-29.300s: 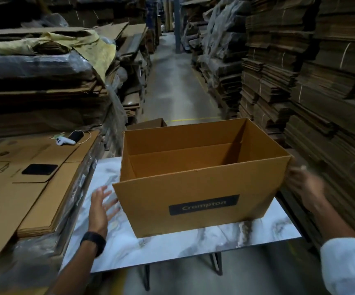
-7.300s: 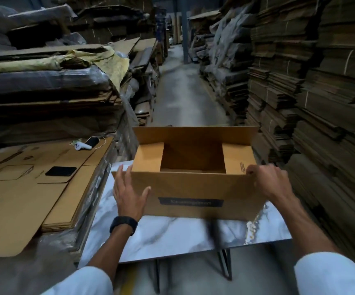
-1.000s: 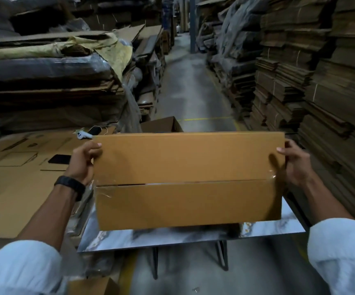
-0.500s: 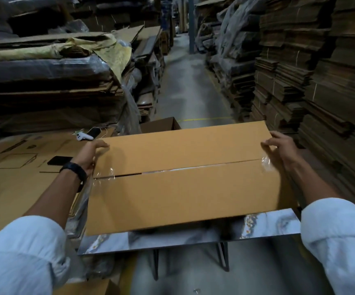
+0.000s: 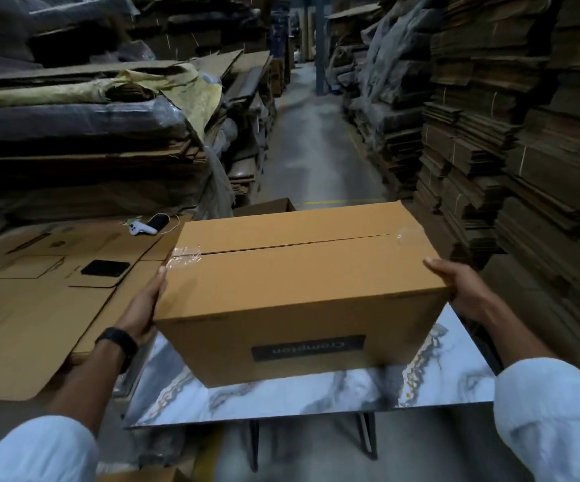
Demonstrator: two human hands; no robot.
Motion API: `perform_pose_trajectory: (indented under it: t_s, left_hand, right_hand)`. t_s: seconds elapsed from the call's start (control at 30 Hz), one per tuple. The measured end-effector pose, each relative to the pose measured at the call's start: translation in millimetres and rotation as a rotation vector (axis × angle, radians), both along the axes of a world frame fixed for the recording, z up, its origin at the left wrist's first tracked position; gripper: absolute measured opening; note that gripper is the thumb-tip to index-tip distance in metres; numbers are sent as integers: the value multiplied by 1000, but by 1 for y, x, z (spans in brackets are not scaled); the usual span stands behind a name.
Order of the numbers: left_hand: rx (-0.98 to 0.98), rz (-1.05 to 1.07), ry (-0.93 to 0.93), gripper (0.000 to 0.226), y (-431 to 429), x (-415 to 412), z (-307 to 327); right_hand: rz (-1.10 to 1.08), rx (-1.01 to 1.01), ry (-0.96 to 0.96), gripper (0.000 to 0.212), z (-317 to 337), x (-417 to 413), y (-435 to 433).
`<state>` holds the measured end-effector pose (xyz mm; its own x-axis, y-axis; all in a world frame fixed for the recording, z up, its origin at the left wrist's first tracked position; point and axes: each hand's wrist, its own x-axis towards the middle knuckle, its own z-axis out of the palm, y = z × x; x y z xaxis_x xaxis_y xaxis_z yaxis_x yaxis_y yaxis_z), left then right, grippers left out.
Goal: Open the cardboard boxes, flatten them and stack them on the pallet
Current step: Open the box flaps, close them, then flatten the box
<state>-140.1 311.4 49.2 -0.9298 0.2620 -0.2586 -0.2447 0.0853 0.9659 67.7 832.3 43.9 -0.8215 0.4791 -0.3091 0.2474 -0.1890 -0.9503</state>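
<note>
Cardboard box (image 5: 299, 283) is pressed between the flat-palmed left grip (image 5: 144, 309) and right grip (image 5: 464, 290), taped seam (image 5: 295, 243) upward, likely for peeling.

The marble-patterned tabletop (image 5: 281, 394), white with grey and rust veins, stands on thin black legs (image 5: 254, 443). One cardboard box (image 5: 299, 290) is on it, taped shut, between the left hand (image 5: 142, 307), pressed to its left end, and the right hand (image 5: 462, 290), at its right end. A dark label (image 5: 307, 347) reads upside down on its near face. Bare tabletop shows below both hands, toward the person.
</note>
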Motion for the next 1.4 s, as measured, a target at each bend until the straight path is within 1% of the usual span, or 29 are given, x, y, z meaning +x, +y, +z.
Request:
perform_pose_trajectory:
  t_s: [0.07,0.13,0.2,0.27,0.3,0.33,0.37,0.4,0.43,0.5,0.53,0.57,0.63,0.7,0.73,0.87,0.93,1.0,1.17,1.23,1.3,1.33,1.4]
  left_hand:
    - [37,34,-3,85,1,-3,-10]
    - [38,49,3,87,6,-3,-10]
    - [23,38,21,81,11,3,-6]
    - [-36,21,46,74,16,9,-5]
    - [-111,27,59,75,18,11,-4]
    - [-208,36,91,76,21,13,-3]
    - [-300,41,153,73,24,14,-2]
    - [-380,59,237,67,27,15,-2]
    - [-463,91,332,62,29,14,-2]
    - [-622,153,530,58,34,10,-1]
    - [-689,155,619,58,37,7,0]
    - [-759,138,701,58,42,4,2]
    - [-888,73,793,57,51,-5,6]
    - [-963,29,839,49,58,-16,10]
    - [-965,21,870,45,60,-21,11]
    - [-937,4,943,28,55,-37,14]
    - [-958,-20,1024,22,52,-45,13]
    - [-976,-57,1099,19,48,-51,12]
    - [-1000,-156,1174,20,44,-58,9]
    - [-1022,-178,1163,22,45,-58,11]
    - [-1034,-167,1103,21,49,-58,13]
    - [-1011,-148,1047,19,51,-57,15]
    - [-892,-76,911,15,55,-54,20]
  right_hand:
    - [13,19,34,44,-4,-5,-1]
    - [11,41,31,50,-6,-7,1]
    - [-8,93,7,58,-6,-6,3]
    - [-63,198,-55,52,-1,-5,4]
    - [-94,267,-115,49,2,-7,5]
    - [-114,354,-177,51,4,-11,5]
    - [-137,487,-243,55,7,-15,3]
    - [-163,665,-291,56,14,-19,-4]
    - [-192,849,-292,53,19,-25,-12]
    - [-200,1209,-137,43,30,-39,-35]
    - [-126,1297,-55,40,36,-50,-54]
    - [4,1320,9,38,41,-62,-76]
    - [297,1341,54,31,43,-90,-122]
    - [479,1396,79,24,39,-117,-165]
    - [513,1414,106,24,37,-127,-182]
    - [452,1440,172,27,32,-158,-221]
    - [430,1450,181,29,25,-165,-230]
    - [414,1437,177,31,18,-167,-232]
    - [385,1433,185,29,10,-170,-230]
    - [373,1437,188,28,11,-171,-231]
    - [361,1443,186,29,12,-171,-231]
    - [360,1447,185,29,12,-171,-231]
    - [380,1468,176,33,12,-172,-231]
